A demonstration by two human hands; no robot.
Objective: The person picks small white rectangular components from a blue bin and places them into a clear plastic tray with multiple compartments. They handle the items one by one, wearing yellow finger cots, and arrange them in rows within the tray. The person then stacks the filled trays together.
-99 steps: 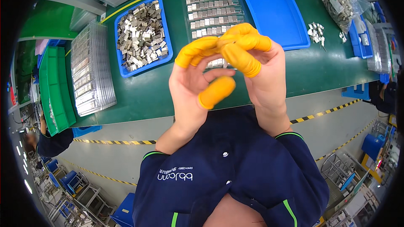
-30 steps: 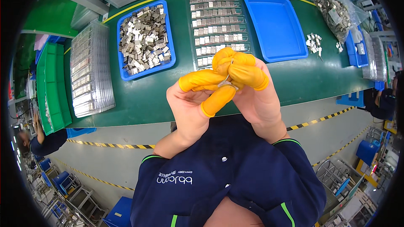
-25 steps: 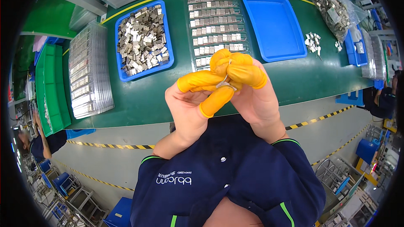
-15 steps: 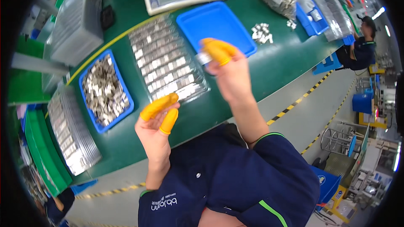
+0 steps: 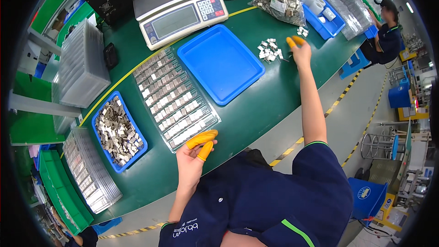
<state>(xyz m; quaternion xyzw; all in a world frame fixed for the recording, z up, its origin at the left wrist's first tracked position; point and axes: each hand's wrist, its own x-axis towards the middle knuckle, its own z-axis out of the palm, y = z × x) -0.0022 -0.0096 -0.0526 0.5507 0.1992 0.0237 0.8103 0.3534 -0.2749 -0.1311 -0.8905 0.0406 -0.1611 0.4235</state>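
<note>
Yellow finger cots cover some fingers on both hands. My left hand (image 5: pixel 193 158) hovers by the near end of a clear plastic tray (image 5: pixel 176 100) filled with rows of small white-and-grey parts. Its thumb and forefinger are apart, with nothing visible between them. Stretched out to the right, my right hand (image 5: pixel 300 52) is beside a small heap of loose white parts (image 5: pixel 270 51) on the green table. Its yellow-covered fingertips are slightly apart, and I see no part in them. A shallow blue tray (image 5: pixel 222 66) stands between the parts tray and the heap.
At the back stands a scale (image 5: pixel 178 11). A bag of parts (image 5: pixel 281 4) and a blue box with white rolls (image 5: pixel 327 23) are far right. Left are a blue bin of parts (image 5: pixel 119 132), stacked clear trays (image 5: pixel 91 174) and a green bin (image 5: pixel 61 196). A co-worker (image 5: pixel 388 32) sits far right.
My right hand has moved right, from over the shallow blue tray to beside the loose heap; a white piece earlier seen near it no longer shows. My view has shifted slightly.
</note>
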